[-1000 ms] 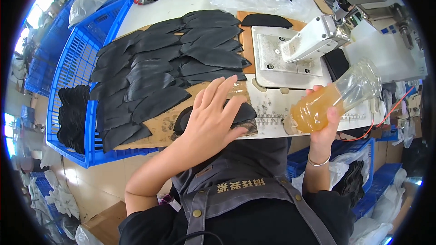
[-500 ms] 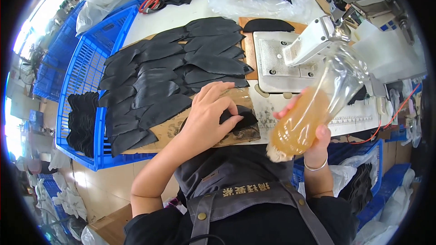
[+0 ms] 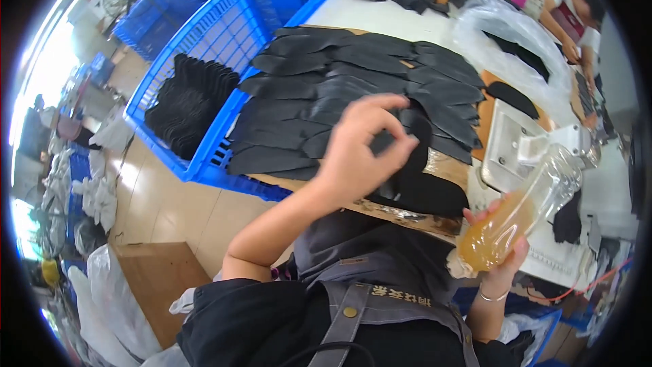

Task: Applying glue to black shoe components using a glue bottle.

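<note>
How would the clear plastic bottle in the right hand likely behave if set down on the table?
The bottle looks thin-walled and clear, so probably light and squeezable. The amber liquid fills only its lower part, so it would slosh when tilted. Its round body suggests it could roll if laid flat. The right hand wraps its base.

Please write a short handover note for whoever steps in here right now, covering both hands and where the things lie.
Right hand: closed around a clear plastic bottle part full of amber liquid, tilted, base low, neck up toward the right.
Left hand: raised above the bench, fingers curled, holding nothing that shows.
Black cut pieces: fanned in overlapping rows on the bench; a few more lie just under the left hand.
Blue crate: left of the bench, with a stack of black pieces inside.
White machine: on the right, behind the bottle.
Done: pieces laid out. Left: neither hand is on the pieces or the machine.
</note>
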A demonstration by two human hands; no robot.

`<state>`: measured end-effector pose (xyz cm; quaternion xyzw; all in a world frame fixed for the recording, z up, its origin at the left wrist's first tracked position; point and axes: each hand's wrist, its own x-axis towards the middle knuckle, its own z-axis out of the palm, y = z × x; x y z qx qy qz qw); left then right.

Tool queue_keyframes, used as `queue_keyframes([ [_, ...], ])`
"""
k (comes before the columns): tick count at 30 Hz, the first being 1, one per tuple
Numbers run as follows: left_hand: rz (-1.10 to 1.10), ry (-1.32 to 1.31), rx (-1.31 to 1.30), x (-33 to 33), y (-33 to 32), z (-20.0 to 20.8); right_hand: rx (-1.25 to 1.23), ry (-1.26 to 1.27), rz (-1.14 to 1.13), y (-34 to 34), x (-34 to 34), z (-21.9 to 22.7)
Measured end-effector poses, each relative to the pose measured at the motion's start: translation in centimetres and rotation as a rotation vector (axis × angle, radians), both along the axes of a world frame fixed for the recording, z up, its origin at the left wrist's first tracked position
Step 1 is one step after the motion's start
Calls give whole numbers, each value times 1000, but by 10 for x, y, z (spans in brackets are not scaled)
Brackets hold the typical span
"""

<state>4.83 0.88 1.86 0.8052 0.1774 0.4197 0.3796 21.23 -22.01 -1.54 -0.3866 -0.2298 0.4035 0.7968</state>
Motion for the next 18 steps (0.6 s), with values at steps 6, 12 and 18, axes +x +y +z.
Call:
queue_keyframes([
  [6,579,-100,344,-100,76,40,-24,-17,27,6,5,3],
  [12,621,303,814,-120,96,3,-14,-24,24,12,2,5],
  [18,508,433,473,-124,95,-42,-2,-59,91,5,7,7],
])
